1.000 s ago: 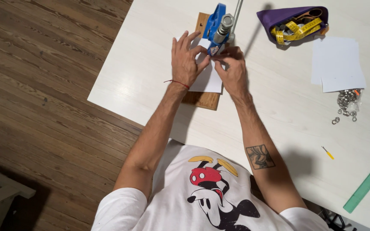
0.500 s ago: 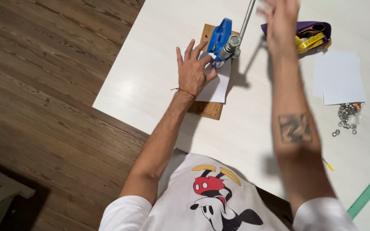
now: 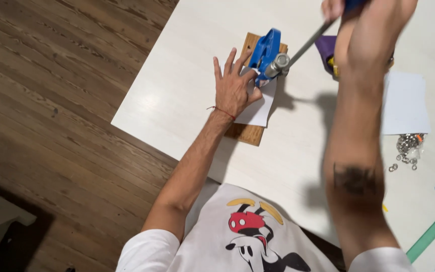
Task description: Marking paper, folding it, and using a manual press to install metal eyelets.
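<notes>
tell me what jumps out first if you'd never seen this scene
The blue press on its wooden board, near the far edge of the white table, draws the eye first. The left hand lies flat on a white sheet under it, while the right hand, raised at the top of the view, grips the long metal lever. Small metal eyelets lie to the right.

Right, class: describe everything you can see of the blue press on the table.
The blue press has a curved, painted-looking frame and stands on a wooden board on the white table. A metal lever rises from its silver head to the right hand. The left hand holds white paper under it.
</notes>
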